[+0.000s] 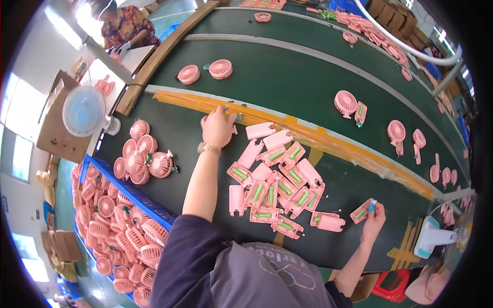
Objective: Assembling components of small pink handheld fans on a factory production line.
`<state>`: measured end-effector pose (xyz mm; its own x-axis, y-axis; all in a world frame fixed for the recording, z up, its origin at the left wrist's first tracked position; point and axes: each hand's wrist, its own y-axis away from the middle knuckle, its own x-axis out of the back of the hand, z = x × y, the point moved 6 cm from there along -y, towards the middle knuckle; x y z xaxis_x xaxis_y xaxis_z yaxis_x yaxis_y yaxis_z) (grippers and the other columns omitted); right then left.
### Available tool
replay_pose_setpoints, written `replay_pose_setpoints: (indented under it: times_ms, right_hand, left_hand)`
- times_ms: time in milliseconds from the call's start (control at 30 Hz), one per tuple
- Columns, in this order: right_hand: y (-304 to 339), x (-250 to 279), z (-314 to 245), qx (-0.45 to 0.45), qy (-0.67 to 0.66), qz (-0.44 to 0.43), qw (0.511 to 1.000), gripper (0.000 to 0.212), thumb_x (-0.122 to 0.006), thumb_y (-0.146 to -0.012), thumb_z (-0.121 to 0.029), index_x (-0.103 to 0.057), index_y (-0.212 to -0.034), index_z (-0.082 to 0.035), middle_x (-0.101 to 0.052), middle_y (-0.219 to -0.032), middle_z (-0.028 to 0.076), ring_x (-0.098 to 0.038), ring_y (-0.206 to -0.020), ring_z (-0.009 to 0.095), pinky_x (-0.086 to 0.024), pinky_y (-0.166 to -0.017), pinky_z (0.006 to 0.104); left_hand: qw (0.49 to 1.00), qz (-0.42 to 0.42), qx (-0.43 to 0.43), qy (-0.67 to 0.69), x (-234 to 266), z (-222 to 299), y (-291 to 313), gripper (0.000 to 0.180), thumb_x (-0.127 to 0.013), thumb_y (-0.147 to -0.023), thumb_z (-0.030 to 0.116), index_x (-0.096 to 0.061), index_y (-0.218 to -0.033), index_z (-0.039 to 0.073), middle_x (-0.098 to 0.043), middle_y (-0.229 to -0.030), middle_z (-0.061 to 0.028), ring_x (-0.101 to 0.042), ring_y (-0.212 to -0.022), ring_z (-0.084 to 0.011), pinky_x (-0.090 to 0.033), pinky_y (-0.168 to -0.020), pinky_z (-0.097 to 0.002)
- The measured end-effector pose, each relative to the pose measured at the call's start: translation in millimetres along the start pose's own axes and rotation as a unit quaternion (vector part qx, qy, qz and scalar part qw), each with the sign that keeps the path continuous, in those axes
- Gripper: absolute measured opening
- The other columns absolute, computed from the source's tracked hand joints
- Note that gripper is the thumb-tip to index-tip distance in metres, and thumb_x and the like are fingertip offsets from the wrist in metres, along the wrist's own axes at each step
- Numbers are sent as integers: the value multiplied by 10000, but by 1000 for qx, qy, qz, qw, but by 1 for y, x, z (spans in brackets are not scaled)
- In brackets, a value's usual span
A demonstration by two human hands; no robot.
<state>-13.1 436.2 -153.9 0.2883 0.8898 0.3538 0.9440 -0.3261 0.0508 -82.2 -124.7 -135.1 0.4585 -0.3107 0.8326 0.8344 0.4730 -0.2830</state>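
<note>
My left hand reaches forward to the orange-taped edge of the green bench and closes over a pink fan part with a small green piece; most of the part is hidden under the fingers. My right hand holds a pink handle shell with a green battery, low at the right. Between the hands lies a heap of pink handle shells, several showing green batteries.
Pink fan heads are piled left of my arm, beside a blue crate full of them. More fan heads and fans ride the green conveyor. A white desk fan stands at left. Another person works far back.
</note>
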Motion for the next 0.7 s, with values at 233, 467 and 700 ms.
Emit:
replay_pose_setpoints:
  times_ms: [233, 467, 700]
  right_hand:
    - [37, -32, -69, 7, -151, -67, 986, 116, -575, -927, -152, -593, -966, -44, -612, -810, 16, -530, -628, 69, -387, -530, 192]
    - [83, -110, -127, -33, -300, -268, 915, 85, -601, -891, -80, -584, -925, -4, -618, -763, 70, -556, -553, 103, -393, -428, 187]
    - [100, -146, -196, 50, -267, -335, 902, 93, -603, -885, -64, -569, -918, 16, -604, -737, 67, -536, -541, 69, -384, -426, 177]
  left_hand:
    - [992, -121, 9, -43, -34, -3, -5, 310, -666, -786, 203, -635, -1069, 79, -680, -940, -136, -642, -918, -297, -452, -813, -448]
    - [955, -73, -34, 284, 10, 14, 45, 351, -608, -799, -45, -540, -1142, -16, -613, -1003, -141, -628, -881, -236, -513, -773, -323]
    - [820, -98, -179, 534, 93, 113, 90, 335, -633, -837, -35, -454, -1116, 7, -553, -1103, -110, -580, -1023, -194, -488, -905, -368]
